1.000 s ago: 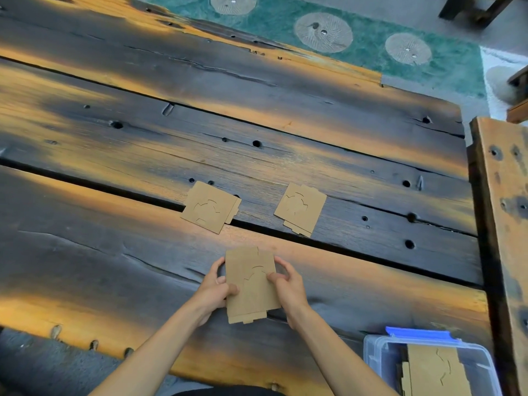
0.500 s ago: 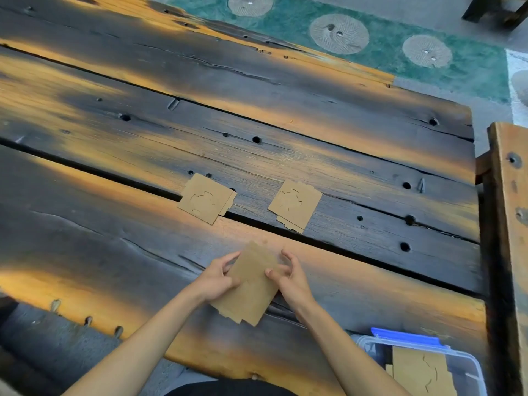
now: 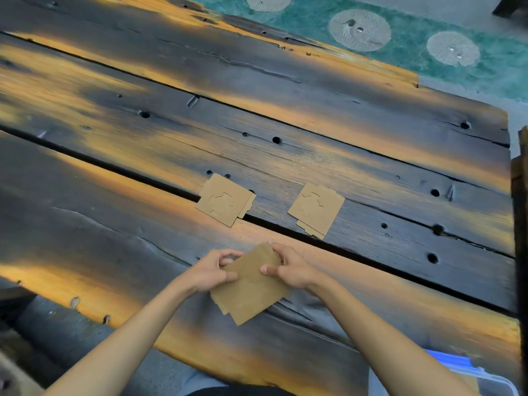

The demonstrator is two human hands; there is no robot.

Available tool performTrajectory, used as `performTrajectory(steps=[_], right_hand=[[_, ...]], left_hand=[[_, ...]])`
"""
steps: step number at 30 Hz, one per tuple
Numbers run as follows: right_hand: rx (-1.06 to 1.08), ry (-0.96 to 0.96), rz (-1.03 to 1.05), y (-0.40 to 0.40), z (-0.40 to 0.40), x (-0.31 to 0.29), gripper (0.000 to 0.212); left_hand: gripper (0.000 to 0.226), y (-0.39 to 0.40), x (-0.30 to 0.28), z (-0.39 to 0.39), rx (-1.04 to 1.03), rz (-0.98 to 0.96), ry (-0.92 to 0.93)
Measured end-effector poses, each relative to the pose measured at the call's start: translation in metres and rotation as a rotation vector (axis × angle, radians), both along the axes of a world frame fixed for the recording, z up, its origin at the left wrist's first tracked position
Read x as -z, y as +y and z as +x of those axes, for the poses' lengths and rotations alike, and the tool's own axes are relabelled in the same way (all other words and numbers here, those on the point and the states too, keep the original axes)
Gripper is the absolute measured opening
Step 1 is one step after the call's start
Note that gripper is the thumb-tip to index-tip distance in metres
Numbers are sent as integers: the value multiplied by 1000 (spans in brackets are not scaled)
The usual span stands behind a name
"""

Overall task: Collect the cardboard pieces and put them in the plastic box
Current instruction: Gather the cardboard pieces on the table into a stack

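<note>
head view:
left hand point(image 3: 210, 271): lower centre of frame, fingers curled, pinching the left edge of the held cardboard, thumb on the upper face, other fingers behind it.
right hand point(image 3: 291, 268): just right of the left hand, thumb pressed flat on the upper face, fingers wrapped over the card's top right edge. Both hands grip the same stack.
held cardboard point(image 3: 251, 284): tan, plain face up, tilted so its long axis runs from upper right to lower left. At the lower left edge at least two layers show, slightly offset, with a small tab sticking out. Lower corner lies over the dark front plank; cannot tell if it touches the wood.
left cardboard piece point(image 3: 224, 199): flat on the table, centre of frame, straddling the dark gap between two planks. Curved cut lines on its face, tab on its right side.
right cardboard piece point(image 3: 315, 209): flat on the table, right of the other one and apart from it, on the plank beyond the gap with its near corner at the gap. Curved cuts, notched lower edge.
plastic box point(image 3: 491, 380): bottom right corner of frame, mostly cut off. Clear wall with a blue clip on its upper edge; contents not readable.
table point(image 3: 285, 90): charred dark planks with orange streaks, drilled holes, cracks.
floor mat point(image 3: 405, 30): upper right of frame, green with pale round patches.
</note>
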State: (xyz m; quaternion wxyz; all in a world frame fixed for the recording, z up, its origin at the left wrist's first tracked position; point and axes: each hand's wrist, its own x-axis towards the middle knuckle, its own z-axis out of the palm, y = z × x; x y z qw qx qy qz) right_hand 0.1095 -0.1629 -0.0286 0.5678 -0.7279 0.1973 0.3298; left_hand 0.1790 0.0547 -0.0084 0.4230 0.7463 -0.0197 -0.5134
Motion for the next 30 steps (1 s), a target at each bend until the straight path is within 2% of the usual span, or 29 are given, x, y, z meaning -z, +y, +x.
performTrajectory(steps=[2, 3, 9, 13, 15, 18, 21, 25, 30], right_hand=[[92, 15, 29, -1, 8, -8, 41], [155, 9, 43, -1, 14, -7, 36], [508, 21, 99, 22, 58, -9, 34], [756, 47, 162, 47, 87, -9, 35], [851, 56, 171, 58, 101, -6, 31], [930, 86, 60, 71, 122, 5, 30], [961, 143, -71, 82, 143, 20, 36], [952, 214, -260, 86, 163, 56, 61], [914, 274, -360, 100, 182, 22, 51]], left_hand=[[37, 8, 4, 17, -34, 22, -63], [36, 13, 5, 27, -57, 15, -84], [42, 29, 13, 71, -377, -59, 43], [27, 28, 12, 95, -454, -120, 39], [24, 26, 10, 114, -438, -101, -81], [21, 21, 8, 149, -328, -17, -299], [24, 14, 13, 178, -204, 106, -422], [34, 9, 39, 200, -93, 218, -452], [45, 14, 61, 201, -30, 266, -409]])
